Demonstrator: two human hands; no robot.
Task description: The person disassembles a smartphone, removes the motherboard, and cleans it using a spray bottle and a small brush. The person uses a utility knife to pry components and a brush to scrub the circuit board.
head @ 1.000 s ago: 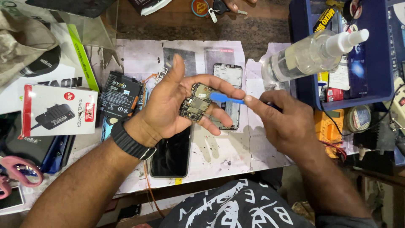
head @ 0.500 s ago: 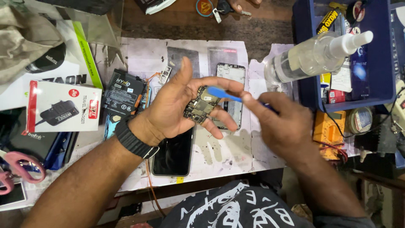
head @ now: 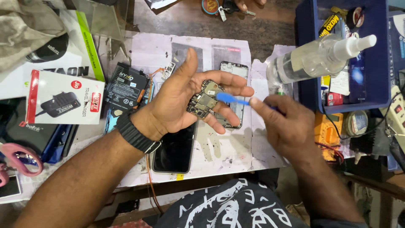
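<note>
Left hand (head: 181, 101) fingers, half open, cradle the phone circuit board (head: 203, 100) above the desk (head: 219, 147). Right hand (head: 287, 126) fingers pinch a blue brush (head: 230, 99) against it. Phone frame (head: 232, 95) lies disassembled; reassembly remains.

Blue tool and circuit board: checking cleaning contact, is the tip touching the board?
Touching, it seems. Head view shows the blue tool tip overlapping the circuit board edge in the left hand, no gap visible.

Bright, even overhead light; soft shadows; right hand (head: 287, 126) motion-blurred; slight wide-angle distortion at edges.
</note>
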